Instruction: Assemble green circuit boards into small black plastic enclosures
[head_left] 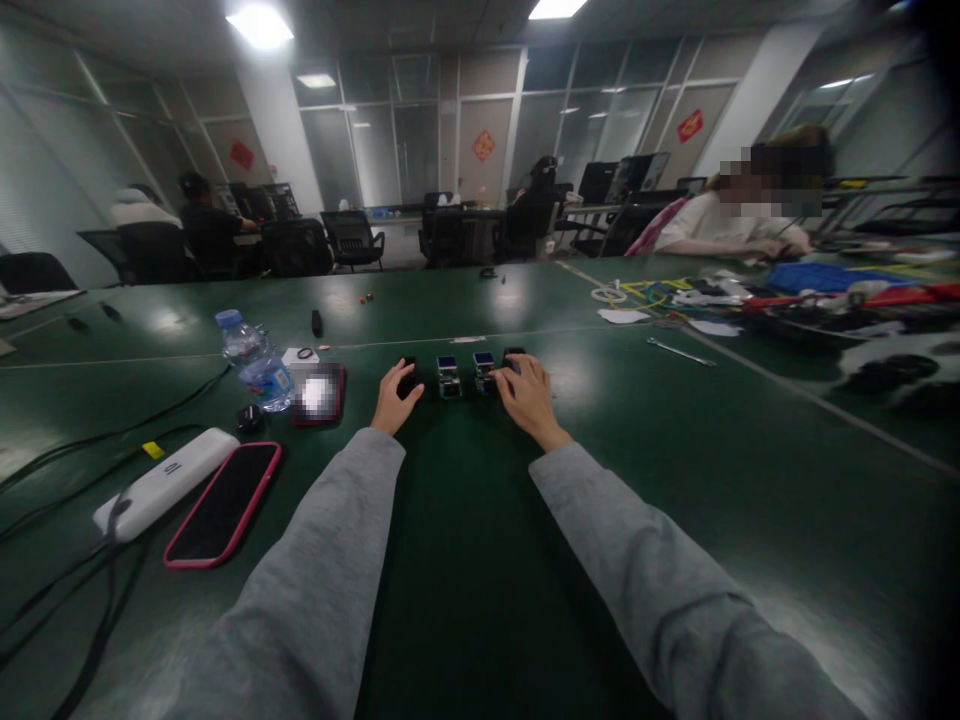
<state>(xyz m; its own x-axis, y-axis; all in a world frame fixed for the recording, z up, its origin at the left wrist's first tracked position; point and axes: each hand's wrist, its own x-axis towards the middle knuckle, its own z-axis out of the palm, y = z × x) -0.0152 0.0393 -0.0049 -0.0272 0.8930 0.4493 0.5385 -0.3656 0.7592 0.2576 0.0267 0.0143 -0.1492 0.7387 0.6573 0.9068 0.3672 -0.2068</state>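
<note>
Two small electronic modules stand side by side on the green table, the left module [448,378] and the right module [482,366], each with a dark little screen on top and bare circuitry below. My left hand [393,402] is left of them, thumb and fingers curled about a small black object [409,378]. On the other side, my right hand [528,396] has its fingers over another small black object [514,354], mostly hidden. The thumb tip of that hand reaches the right module's edge; whether it touches is unclear.
Left on the green table [465,560] are a water bottle [259,365], a dark red-edged device [337,395], a white power bank [169,485], a pink-cased phone [223,505] and black cables. A wrench [681,351] and cluttered wires [660,295] lie right, near a seated person [720,225].
</note>
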